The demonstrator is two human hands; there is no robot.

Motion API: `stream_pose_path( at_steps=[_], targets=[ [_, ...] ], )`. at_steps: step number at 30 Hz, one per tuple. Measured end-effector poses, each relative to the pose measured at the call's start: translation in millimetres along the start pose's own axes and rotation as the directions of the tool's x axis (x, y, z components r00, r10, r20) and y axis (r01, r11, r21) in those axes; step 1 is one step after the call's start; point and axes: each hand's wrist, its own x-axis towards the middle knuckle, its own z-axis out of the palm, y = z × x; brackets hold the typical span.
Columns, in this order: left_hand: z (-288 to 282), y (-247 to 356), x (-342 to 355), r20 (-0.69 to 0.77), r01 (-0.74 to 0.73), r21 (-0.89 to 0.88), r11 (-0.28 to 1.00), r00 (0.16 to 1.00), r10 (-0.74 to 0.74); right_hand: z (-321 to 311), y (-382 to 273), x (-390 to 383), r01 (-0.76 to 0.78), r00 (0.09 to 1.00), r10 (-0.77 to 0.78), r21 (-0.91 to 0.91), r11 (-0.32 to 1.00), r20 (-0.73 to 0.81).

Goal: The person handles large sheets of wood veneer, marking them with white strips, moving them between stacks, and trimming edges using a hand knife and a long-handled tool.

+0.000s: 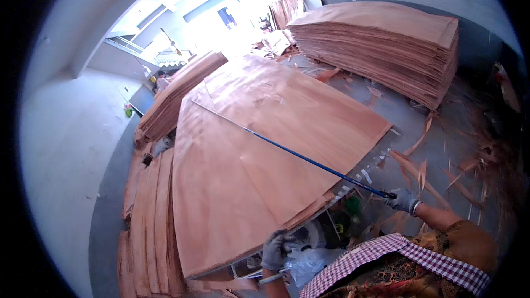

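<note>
My right hand (pixel 404 201), in a grey glove, is closed round the black handle end of a long, thin blue rod (pixel 301 157). The rod stretches away to the far left over a wide stack of reddish wood veneer sheets (pixel 232 187), its thin tip above the top sheet. At the stack's near edge is my left hand (pixel 274 249), also gloved, with its fingers curled; what they hold, if anything, is hidden. A clear plastic bag (pixel 309 265) hangs beside it, in front of my checked apron (pixel 375 251).
A tall veneer stack (pixel 375 49) stands at the far right, and another stack (pixel 182 94) at the far left. Narrow veneer strips (pixel 152 221) lie along the left side. Torn scraps (pixel 419 176) litter the floor to the right. A person (pixel 162 81) is behind the left stack.
</note>
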Motion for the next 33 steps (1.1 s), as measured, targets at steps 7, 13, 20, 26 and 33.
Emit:
stream_pose_path(
  at_steps=[7, 13, 20, 26, 33],
  targets=[
    [3.9, 22.6, 47.0, -0.092, -0.26, -0.266, 0.928, 0.965, 0.244, 12.9, -21.7, -44.5, 0.242, 0.943, -0.309, -0.389, 0.889, -0.121],
    [-35.3, 21.9, 101.0, -0.274, -0.6, -0.144, 0.787, 0.788, 0.551, 32.0, -34.0, -65.5, 0.26, 0.94, -0.226, -0.106, 0.96, 0.255],
    [-76.3, -46.2, 160.4, -0.686, 0.216, 0.191, 0.957, 0.727, -0.028, 59.7, -3.4, -55.1, 0.239, 0.767, -0.182, -0.012, 0.971, 0.615],
    [-59.1, -76.2, 166.8, -0.617, 0.357, 0.361, 0.862, 0.784, -0.067, 58.2, 7.2, -45.2, 0.289, 0.745, -0.241, 0.024, 0.957, 0.622],
    [-20.1, -40.4, 160.9, -0.483, 0.066, 0.164, 0.984, 0.875, 0.021, 63.7, 30.3, -45.2, 0.234, 0.771, -0.171, -0.022, 0.972, 0.613]
  ],
)
